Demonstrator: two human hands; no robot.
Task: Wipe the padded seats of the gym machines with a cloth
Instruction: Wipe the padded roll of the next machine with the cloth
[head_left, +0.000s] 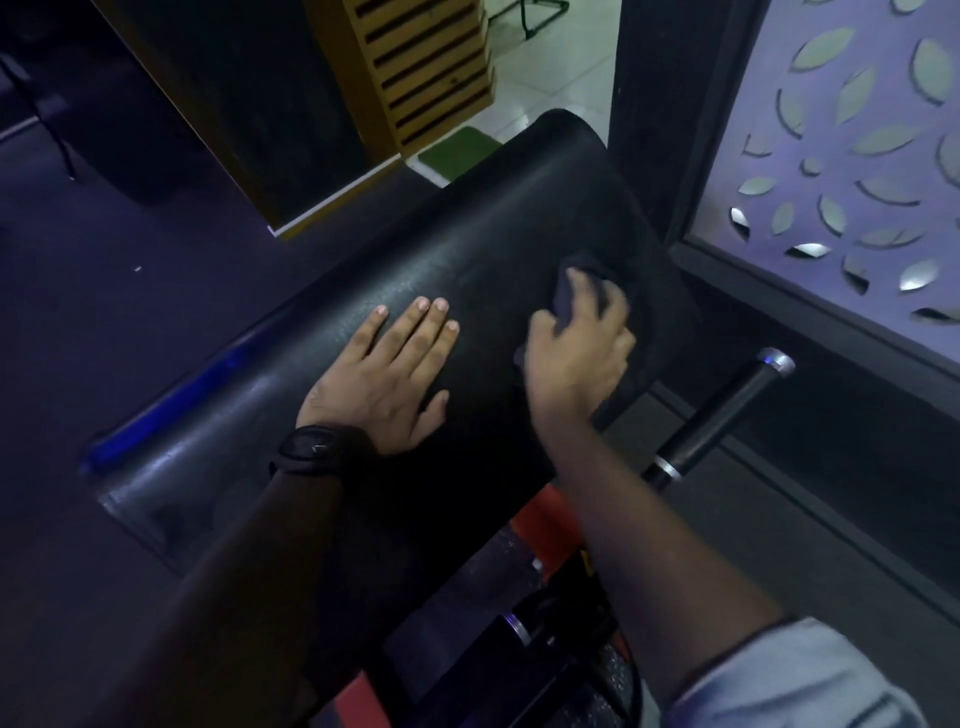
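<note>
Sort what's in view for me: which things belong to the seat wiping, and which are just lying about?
In the job: black padded seat; dark crumpled cloth, gripped by the right hand; left hand, flat on the seat.
Just about: black chrome-capped handle bar; slatted wooden panel; green floor mat; leaf-cutout wall panel.

One camera only, worn on the person's head, looked forward and steeply down over both forearms. It sat close to the padded seat (483, 244), which ran diagonally through the middle of the frame (the wide lens bowed the edges). The left hand (387, 364) and right hand (576, 345) fell near centre; dark floor (130, 291) lay left, a leaf-patterned panel (831, 156) right.
</note>
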